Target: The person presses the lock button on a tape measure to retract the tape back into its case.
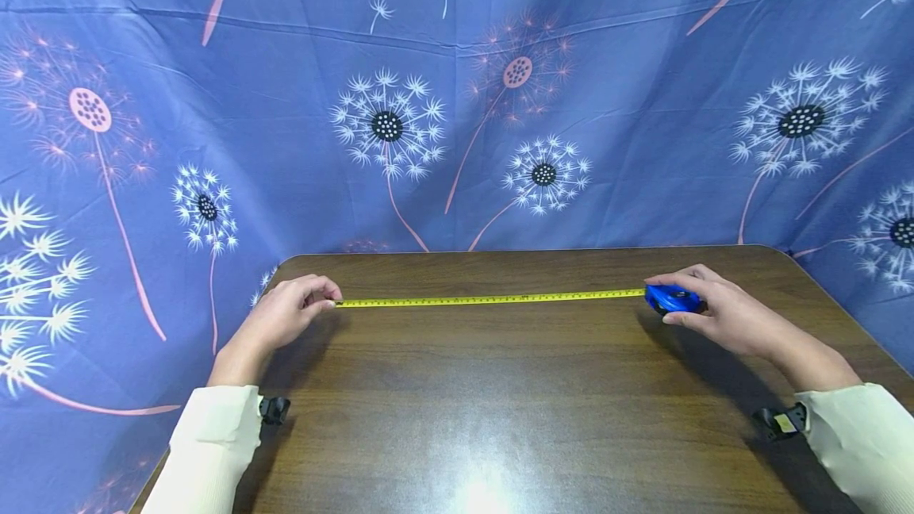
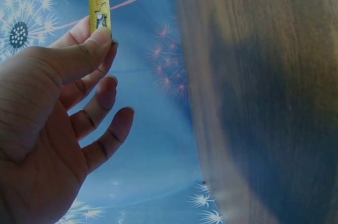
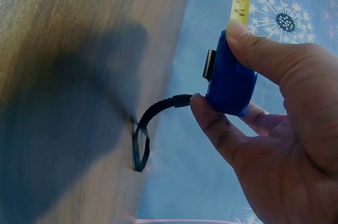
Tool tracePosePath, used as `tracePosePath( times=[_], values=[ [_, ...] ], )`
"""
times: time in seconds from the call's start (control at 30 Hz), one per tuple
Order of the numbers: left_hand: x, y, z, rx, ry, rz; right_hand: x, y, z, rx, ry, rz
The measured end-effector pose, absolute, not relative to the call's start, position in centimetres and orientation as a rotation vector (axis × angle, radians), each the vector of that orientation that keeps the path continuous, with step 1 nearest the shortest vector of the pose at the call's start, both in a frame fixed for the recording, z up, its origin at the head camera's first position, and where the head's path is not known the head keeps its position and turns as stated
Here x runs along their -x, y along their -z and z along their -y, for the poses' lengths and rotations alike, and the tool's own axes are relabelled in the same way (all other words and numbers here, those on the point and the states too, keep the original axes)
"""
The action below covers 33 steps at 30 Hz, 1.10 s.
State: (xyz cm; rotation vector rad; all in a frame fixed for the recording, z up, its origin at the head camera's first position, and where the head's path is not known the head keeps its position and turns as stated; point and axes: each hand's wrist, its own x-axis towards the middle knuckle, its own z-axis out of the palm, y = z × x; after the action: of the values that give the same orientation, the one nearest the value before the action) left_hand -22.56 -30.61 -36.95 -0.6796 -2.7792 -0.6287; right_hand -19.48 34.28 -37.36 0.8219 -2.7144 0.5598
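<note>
A yellow tape blade (image 1: 493,299) stretches nearly level between the two hands, above the wooden table. At its left end my left hand (image 1: 289,312) pinches the blade's tip between thumb and forefinger; the other fingers are loosely bent in the left wrist view. My right hand (image 1: 728,312) grips the blue tape measure (image 1: 673,299) at the other end, the thumb lying by the blade's mouth in the right wrist view. From the case hangs a black wrist strap (image 3: 153,113). Near the case the blade shows marks around 17 and 18.
The brown wooden table (image 1: 500,387) has rounded far corners and a bright light reflection near the front. Behind and beside it hangs a blue cloth (image 1: 457,141) printed with dandelions. Black straps or mounts sit at both cuffs.
</note>
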Motion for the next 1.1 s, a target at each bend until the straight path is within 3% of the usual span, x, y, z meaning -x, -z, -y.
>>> tracePosePath(
  times=[1.1],
  values=[
    [22.92, 36.86, 29.97, 0.663, 0.601, 2.823, 19.5, 37.53, -33.41, -0.84, -0.569, 2.716]
  ],
)
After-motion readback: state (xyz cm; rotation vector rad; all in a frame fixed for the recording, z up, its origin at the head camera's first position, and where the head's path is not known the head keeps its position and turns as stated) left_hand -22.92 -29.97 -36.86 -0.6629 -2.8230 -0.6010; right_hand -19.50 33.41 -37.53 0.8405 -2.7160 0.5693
